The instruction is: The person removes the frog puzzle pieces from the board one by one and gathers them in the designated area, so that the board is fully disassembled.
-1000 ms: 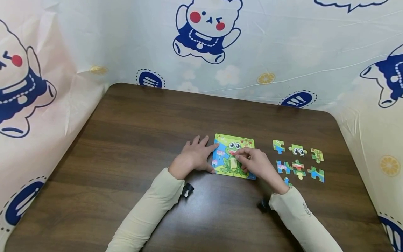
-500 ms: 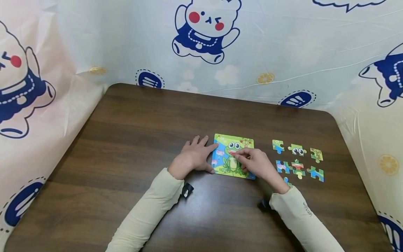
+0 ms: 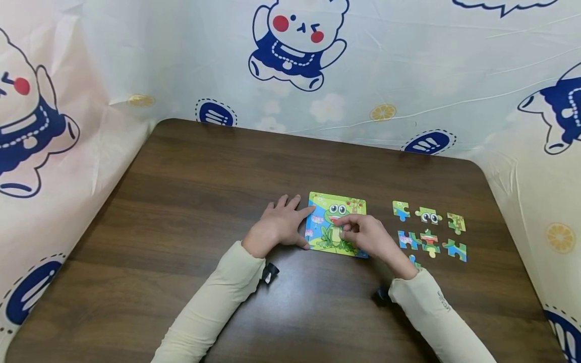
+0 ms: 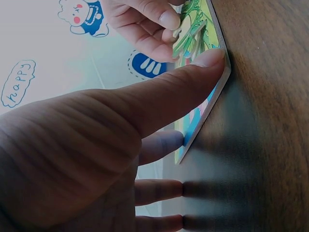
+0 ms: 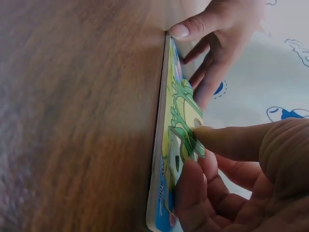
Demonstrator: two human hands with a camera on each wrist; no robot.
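A square frog-picture puzzle board (image 3: 320, 199) lies flat on the table. My left hand (image 3: 283, 224) is spread at its left side, thumb and index finger touching its edge and the other fingertips on the wood. Over the lower part of the picture, my right hand (image 3: 366, 234) pinches a puzzle piece (image 5: 186, 108) with green frog legs on it. That piece stands tilted at the board's surface in the right wrist view, its far side partly hidden by fingers. In the left wrist view the right hand's fingers (image 4: 166, 19) are seen close above the board.
Right of the board, several loose puzzle pieces lie in rows, among them one with frog eyes (image 3: 429, 217) and one with a red mouth (image 3: 429, 243). Another piece (image 3: 414, 261) is partly covered by the right forearm. A patterned curtain (image 3: 386, 60) surrounds the brown table (image 3: 204, 176).
The right index finger has reached slightly farther left over the frog picture, opening a gap from the thumb in the head view. The left hand and the board have stayed still.
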